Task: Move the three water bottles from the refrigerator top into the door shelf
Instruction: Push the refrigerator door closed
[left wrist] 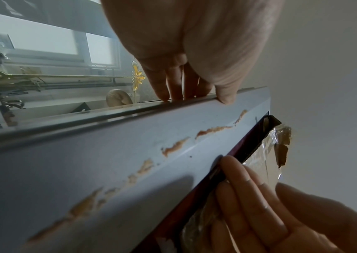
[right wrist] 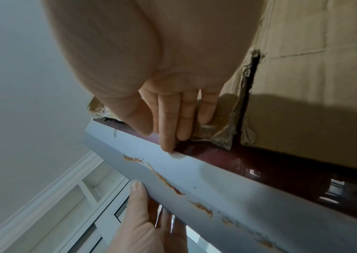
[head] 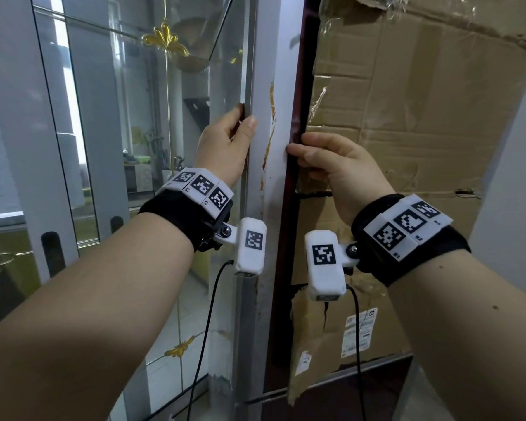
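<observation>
No water bottle shows in any view. A white, rust-streaked refrigerator door edge (head: 266, 208) runs upright through the middle, with a dark red strip (head: 287, 244) along its right side. My left hand (head: 243, 120) grips the white edge from the left, thumb on the front and fingers wrapped behind. My right hand (head: 298, 147) holds the right side, fingertips tucked into the seam by the red strip. The left wrist view shows the left hand (left wrist: 186, 82) on the edge (left wrist: 108, 162). The right wrist view shows the right hand's fingers (right wrist: 168, 130) at the seam.
Torn, taped cardboard (head: 407, 117) covers the surface right of the red strip. A glass sliding door (head: 134, 117) with gold ornaments stands at the left, a room visible behind it. A pale wall (head: 516, 177) is at the far right.
</observation>
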